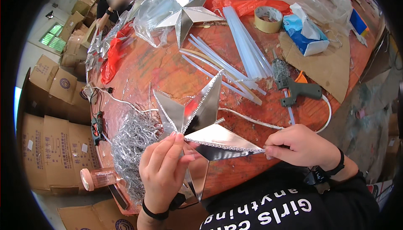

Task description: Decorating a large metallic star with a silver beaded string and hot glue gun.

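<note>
A shiny silver star (214, 135) is held up over the near part of the red-brown table, with silver trim running along some of its ridges. My left hand (164, 162) presses its fingertips on the trim near the star's middle, thumb at the side. At the tip of the right-hand point, my right hand (296, 146) pinches the end of the trim and the star tip between thumb and fingers. Beside my left hand lies a tangled heap of silver trim (132, 150).
A green glue gun (300, 92) with a white cord lies at the right, near several clear glue sticks (247, 45). Behind are a tape roll (268, 19), a blue tissue pack (304, 32) and another silver star (184, 13). Cardboard boxes (52, 146) stand left; a person (110, 3) is far left.
</note>
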A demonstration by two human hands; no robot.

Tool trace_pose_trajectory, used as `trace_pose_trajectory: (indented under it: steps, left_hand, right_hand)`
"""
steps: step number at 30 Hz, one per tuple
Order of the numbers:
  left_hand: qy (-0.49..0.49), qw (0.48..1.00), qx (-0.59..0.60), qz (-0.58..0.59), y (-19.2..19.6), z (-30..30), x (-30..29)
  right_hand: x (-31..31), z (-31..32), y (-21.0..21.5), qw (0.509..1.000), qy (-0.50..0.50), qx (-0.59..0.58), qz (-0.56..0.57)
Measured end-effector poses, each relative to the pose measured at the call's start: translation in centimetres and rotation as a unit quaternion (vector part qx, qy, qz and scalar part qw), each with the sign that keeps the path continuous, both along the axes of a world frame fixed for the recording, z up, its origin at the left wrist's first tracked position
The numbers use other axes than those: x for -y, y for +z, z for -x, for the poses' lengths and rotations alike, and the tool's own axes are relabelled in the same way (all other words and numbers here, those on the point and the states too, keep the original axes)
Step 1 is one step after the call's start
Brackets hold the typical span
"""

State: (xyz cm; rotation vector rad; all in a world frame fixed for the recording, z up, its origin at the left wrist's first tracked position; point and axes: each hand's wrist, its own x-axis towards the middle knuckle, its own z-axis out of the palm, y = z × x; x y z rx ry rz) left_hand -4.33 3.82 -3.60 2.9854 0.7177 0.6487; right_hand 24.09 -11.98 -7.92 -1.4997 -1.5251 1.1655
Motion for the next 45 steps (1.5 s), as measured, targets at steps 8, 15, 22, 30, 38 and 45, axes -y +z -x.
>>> trace_pose_trajectory:
  steps: [8,15,22,30,38,45]
  left_hand:
    - [0.078,0.979,0.12,0.144,-2.6,1.3,-0.2]
    - [0.038,0.84,0.348,0.415,-1.0,3.0,0.9]
    - [0.08,0.99,0.028,0.112,1.8,5.5,0.1]
    - [0.136,0.986,0.04,0.09,-0.7,5.3,2.0]
    - [0.16,0.984,0.058,0.056,-1.8,3.8,2.7]
    - [0.113,0.987,0.075,0.083,-0.9,4.5,2.1]
  right_hand:
    - [-0.6,-1.4,1.2,0.995,0.094,0.033,0.007]
    - [2.6,-11.5,4.6,0.973,-0.077,-0.204,-0.08]
    - [-0.5,-10.8,2.7,0.934,-0.072,0.337,-0.091]
    - [-1.9,-9.8,2.0,0.881,-0.019,0.455,-0.128]
    - [-2.6,-9.1,5.2,0.797,-0.113,0.501,-0.316]
    - [-4.3,-6.9,5.0,0.887,-0.238,0.186,-0.349]
